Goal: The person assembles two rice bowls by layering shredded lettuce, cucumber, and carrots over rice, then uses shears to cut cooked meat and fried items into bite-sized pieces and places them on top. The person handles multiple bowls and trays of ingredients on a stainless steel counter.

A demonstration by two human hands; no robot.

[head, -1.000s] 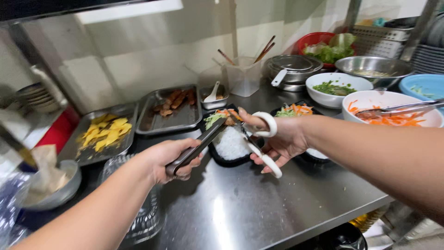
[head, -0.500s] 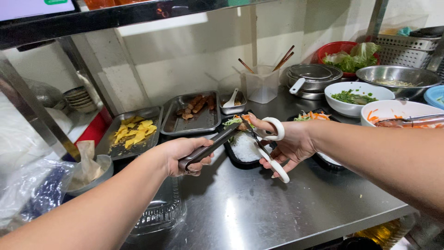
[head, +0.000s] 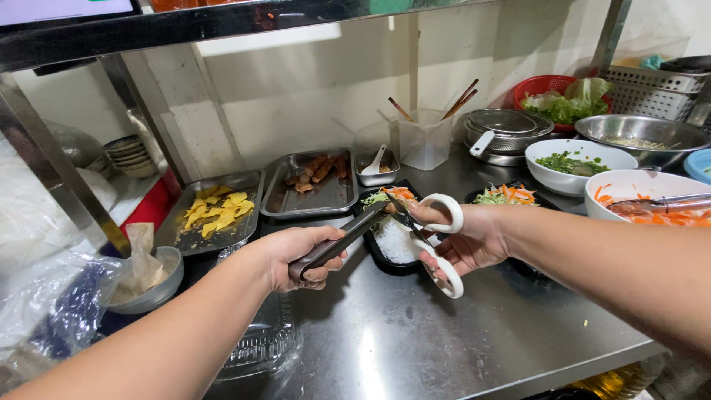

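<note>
Tongs in one hand, scissors in the other, both over the food tray.

Centre frame, my left hand point(head: 300, 255) is clenched round the dark tongs point(head: 342, 238), tips angled up-right to the black tray point(head: 385, 255) of white noodles. Just right of that, my right hand point(head: 474, 241) has fingers through the white-handled scissors point(head: 437, 241), blades meeting the tong tips over the tray's near edge. Further back: a metal pan of yellow pieces point(head: 215, 211) at left, a pan of browned meat point(head: 315, 178) behind, a white bowl of greens point(head: 574, 164) upper right.
</note>
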